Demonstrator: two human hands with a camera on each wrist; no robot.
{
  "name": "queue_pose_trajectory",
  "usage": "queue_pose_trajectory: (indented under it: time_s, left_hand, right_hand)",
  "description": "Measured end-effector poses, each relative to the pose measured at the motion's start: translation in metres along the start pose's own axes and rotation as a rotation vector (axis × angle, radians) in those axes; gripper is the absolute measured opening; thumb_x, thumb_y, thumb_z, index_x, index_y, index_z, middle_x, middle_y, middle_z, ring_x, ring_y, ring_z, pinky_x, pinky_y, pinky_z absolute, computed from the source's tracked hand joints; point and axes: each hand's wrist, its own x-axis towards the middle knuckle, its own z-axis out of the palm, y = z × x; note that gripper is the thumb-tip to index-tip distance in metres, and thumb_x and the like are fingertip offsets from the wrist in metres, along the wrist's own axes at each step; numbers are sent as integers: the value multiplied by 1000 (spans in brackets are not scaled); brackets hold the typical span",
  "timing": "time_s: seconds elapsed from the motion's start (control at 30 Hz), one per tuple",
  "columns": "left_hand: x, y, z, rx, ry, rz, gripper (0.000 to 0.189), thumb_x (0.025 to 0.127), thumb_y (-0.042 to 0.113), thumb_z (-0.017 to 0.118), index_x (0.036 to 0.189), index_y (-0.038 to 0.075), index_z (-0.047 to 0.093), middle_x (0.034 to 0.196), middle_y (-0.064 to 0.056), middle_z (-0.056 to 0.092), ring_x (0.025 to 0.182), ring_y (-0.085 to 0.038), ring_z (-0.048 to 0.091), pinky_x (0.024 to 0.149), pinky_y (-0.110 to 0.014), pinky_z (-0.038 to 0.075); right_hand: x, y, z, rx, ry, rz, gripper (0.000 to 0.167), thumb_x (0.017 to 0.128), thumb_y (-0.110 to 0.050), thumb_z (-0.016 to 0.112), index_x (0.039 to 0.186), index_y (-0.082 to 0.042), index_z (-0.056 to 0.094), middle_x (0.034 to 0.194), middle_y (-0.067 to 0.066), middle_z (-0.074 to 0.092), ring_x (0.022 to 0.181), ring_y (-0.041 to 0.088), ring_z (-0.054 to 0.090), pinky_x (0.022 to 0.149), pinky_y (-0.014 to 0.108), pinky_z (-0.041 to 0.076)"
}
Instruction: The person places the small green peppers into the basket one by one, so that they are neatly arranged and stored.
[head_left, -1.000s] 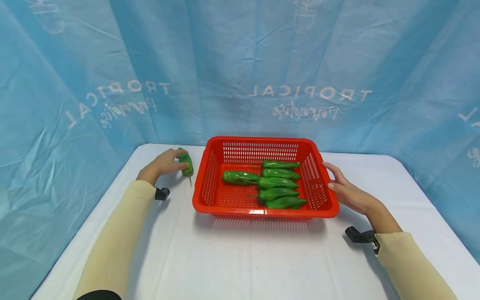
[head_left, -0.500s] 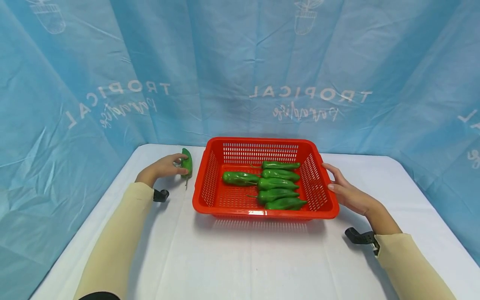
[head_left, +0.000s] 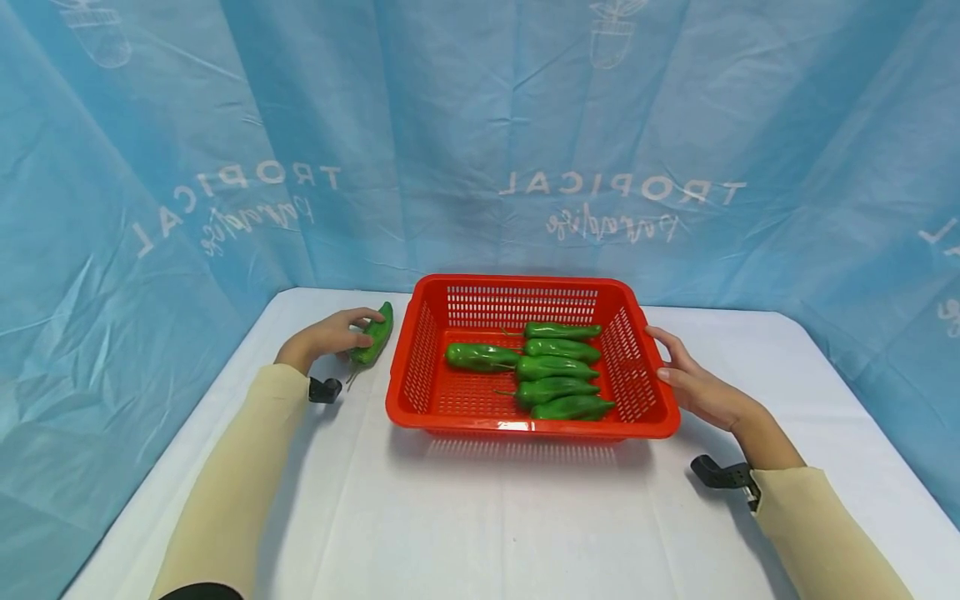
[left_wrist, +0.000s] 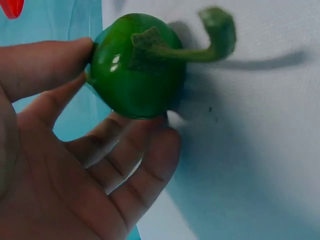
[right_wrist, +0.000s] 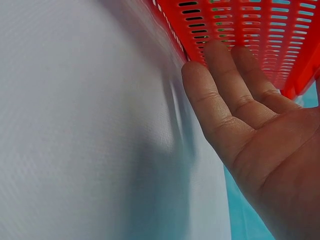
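Observation:
My left hand [head_left: 330, 335] pinches a long green pepper [head_left: 377, 333] left of the red basket. Its tip points away and right, its stem toward me. In the left wrist view the thumb presses one side of the pepper [left_wrist: 140, 75], and the lower fingers curl beneath it. Whether it touches the tablecloth, I cannot tell. At the red plastic basket [head_left: 525, 427], my right hand [head_left: 697, 385] rests its thumb and index finger on the right rim. In the right wrist view nearly straight fingers [right_wrist: 227, 75] lie against the basket's slotted wall [right_wrist: 240, 25]; the thumb is hidden there.
Several green peppers [head_left: 558, 368] lie inside the basket, most in a column on the right and one [head_left: 480, 357] left of them. A white cloth [head_left: 480, 525] covers the table. Blue printed curtains [head_left: 465, 125] hang behind and at both sides.
Between my left fingers the pepper has turned clockwise: its tip swung right and its stem swung left toward me. The right hand and basket stay put.

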Motion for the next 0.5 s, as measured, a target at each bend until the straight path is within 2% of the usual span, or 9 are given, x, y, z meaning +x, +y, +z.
queue_pose_trajectory:
  time_s: [0.17, 0.5]
  left_hand:
    - [1, 0, 3, -29, -12, 5, 53, 97, 15, 55, 148, 11, 40, 150, -30, 34, 129, -41, 43, 105, -53, 44]
    - [3, -2, 7, -41, -4, -9, 58, 96, 18, 56, 151, 14, 37, 156, -26, 27, 132, -41, 37, 109, -57, 40]
  right_hand:
    - [-1, -2, 2, 3, -2, -4, 72, 100, -30, 46, 155, -37, -1, 137, -6, 42, 113, 2, 60, 96, 53, 54]
    - [-1, 0, 0, 3, -2, -5, 71, 101, -32, 45, 155, -38, -1, 134, -8, 44, 113, 4, 60, 95, 55, 54]
